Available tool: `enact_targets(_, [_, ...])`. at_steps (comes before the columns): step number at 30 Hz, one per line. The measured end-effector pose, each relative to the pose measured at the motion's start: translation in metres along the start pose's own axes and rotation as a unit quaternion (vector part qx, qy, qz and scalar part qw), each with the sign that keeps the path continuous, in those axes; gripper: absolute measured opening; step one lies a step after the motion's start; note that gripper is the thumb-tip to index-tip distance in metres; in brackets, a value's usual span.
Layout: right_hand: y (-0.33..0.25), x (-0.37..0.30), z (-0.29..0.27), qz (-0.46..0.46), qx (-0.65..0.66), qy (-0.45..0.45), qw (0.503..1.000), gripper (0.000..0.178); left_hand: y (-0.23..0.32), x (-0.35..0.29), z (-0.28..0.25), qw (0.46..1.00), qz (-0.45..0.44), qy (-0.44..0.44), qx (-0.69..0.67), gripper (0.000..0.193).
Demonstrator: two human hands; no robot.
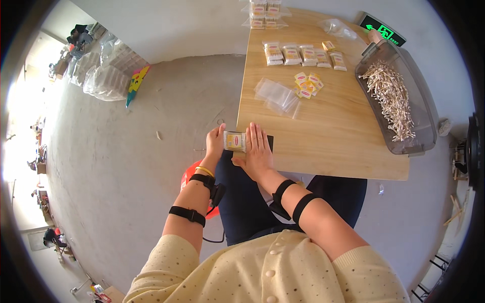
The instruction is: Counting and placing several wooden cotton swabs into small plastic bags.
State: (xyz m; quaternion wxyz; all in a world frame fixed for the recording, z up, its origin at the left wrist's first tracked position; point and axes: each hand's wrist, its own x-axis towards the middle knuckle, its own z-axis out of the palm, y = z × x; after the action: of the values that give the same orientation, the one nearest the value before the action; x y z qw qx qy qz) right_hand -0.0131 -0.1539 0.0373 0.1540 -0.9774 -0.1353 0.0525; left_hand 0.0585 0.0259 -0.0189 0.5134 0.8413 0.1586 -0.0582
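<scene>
A small clear bag of cotton swabs with a yellow and white card (235, 141) is held at the table's left edge. My left hand (215, 144) is closed on the bag's left end, thumb upward. My right hand (258, 154) lies against its right end, fingers stretched out flat and side by side, thumb low beneath the bag. Beyond my hands, flat clear plastic bags (278, 97) lie on the wooden table (328, 136). Beside them is a loose pile of yellow and white cards (307, 85).
Filled swab bags (300, 55) form a row farther back, with more stacked bags (264, 15) at the far edge. A grey bin (427, 118) of loose cotton swabs (388, 98) stands at the right. A crumpled clear bag (337, 29) lies near the wall. Something red (188, 177) stands below my left forearm.
</scene>
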Motion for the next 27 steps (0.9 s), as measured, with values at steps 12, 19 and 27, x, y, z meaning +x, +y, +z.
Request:
enact_targets(12, [0.017, 0.0, 0.006, -0.025, -0.03, 0.02, 0.999, 0.1, 0.008, 0.002, -0.007, 0.992, -0.069, -0.035, -0.098, 0.055])
enact_targets(19, [-0.011, -0.002, 0.012, 0.004, -0.002, 0.068, 0.998, 0.1, -0.001, 0.007, -0.015, 0.996, 0.08, 0.029, 0.033, 0.049])
enact_targets(27, [0.06, -0.034, 0.007, -0.062, 0.039, 0.094, 0.993, 0.08, -0.032, 0.008, -0.012, 0.995, 0.053, 0.082, 0.025, 0.049])
